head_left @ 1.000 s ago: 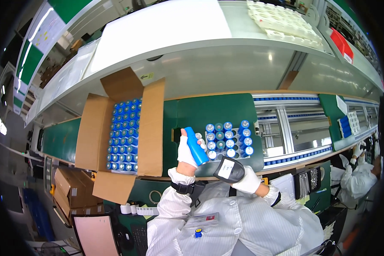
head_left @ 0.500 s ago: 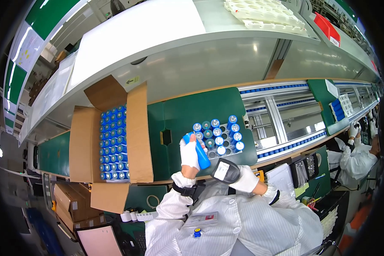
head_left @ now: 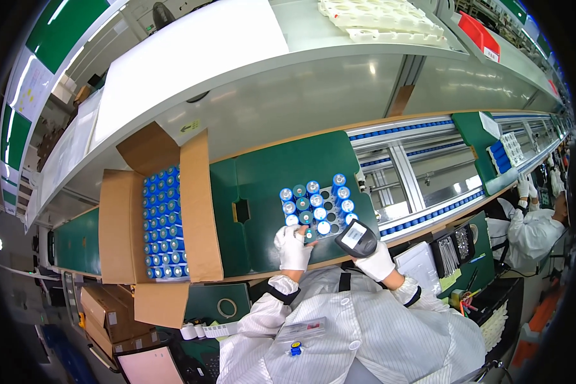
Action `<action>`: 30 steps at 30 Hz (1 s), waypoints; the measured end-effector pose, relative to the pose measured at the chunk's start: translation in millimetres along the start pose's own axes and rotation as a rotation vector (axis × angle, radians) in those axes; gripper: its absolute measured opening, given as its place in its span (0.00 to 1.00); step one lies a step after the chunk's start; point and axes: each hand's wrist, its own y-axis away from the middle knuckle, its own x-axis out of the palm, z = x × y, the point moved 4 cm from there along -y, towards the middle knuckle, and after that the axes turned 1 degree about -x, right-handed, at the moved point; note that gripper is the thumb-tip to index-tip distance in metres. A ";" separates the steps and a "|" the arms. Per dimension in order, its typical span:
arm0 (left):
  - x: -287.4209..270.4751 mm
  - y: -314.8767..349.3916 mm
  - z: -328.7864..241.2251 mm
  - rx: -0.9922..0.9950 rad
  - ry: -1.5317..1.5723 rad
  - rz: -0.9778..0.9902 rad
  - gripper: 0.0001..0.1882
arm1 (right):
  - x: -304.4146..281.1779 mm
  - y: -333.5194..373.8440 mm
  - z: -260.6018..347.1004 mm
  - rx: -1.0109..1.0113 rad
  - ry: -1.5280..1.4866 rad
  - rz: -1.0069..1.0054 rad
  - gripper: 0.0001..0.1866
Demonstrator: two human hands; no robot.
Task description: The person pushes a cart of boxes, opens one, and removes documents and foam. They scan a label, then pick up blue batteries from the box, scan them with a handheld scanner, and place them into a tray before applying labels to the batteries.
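Note:
Gloved in white, my left hand (head_left: 292, 248) is closed round a blue cylindrical battery cell (head_left: 310, 234), which stands at the near left corner of a pale cell holder (head_left: 329, 236). Several blue cells (head_left: 313, 187) stand upright in that holder, some showing silvery ends and others dark green ones. A few round holes near its middle hold no cell. My right hand (head_left: 376, 261), also gloved, grips a dark handheld scanner (head_left: 356, 239) just right of the holder's near edge. The lower end of the cell in my left hand is hidden.
An open cardboard box (head_left: 201, 211) with rows of blue cells stands on the green bench (head_left: 256, 192) to the left. A roller conveyor (head_left: 403, 173) runs off to the right, where a co-worker (head_left: 531, 233) sits. Overhead, a shelf (head_left: 301, 51) carries pale plastic trays (head_left: 384, 22).
My left hand has brought the cell, tilted before, down to the holder's near left corner, where it stands upright. My right hand and the scanner have shifted slightly right.

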 end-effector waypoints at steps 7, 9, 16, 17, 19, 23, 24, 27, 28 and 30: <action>21.2 -2.4 0.8 -0.159 -0.257 0.004 0.27 | -1.2 -3.6 2.6 -0.017 0.026 -0.001 0.11; 19.3 -9.4 -1.9 -0.191 -0.287 0.030 0.27 | 0.2 -5.3 0.9 -0.003 0.011 -0.006 0.11; -1.3 -8.8 2.3 -0.254 -0.223 0.024 0.30 | 15.0 -14.6 -3.5 -0.005 -0.087 -0.012 0.10; -15.1 -11.7 -0.6 -0.226 -0.179 0.006 0.30 | 17.8 -17.9 -5.6 -0.032 -0.050 0.011 0.11; -63.4 -15.6 -12.8 -0.198 -0.112 -0.028 0.23 | 19.1 -19.2 -0.1 -0.044 -0.039 -0.036 0.11; -195.0 -8.6 20.9 -0.245 0.066 -0.272 0.09 | 28.8 -19.6 -24.7 0.089 -0.119 0.024 0.12; -220.9 -1.9 45.6 -0.369 0.034 -0.422 0.08 | 33.4 -21.0 -34.6 0.131 -0.157 0.055 0.14; -269.6 26.7 141.4 -0.567 -0.092 -0.453 0.08 | 50.0 -28.3 -8.0 -0.041 -0.118 0.067 0.14; -274.2 32.6 168.9 -0.630 -0.238 -0.356 0.10 | 54.9 -31.3 -8.2 -0.049 -0.120 0.084 0.14; -267.0 51.4 225.0 -0.781 -0.349 -0.078 0.14 | 66.4 -35.0 -15.3 0.021 -0.136 0.195 0.14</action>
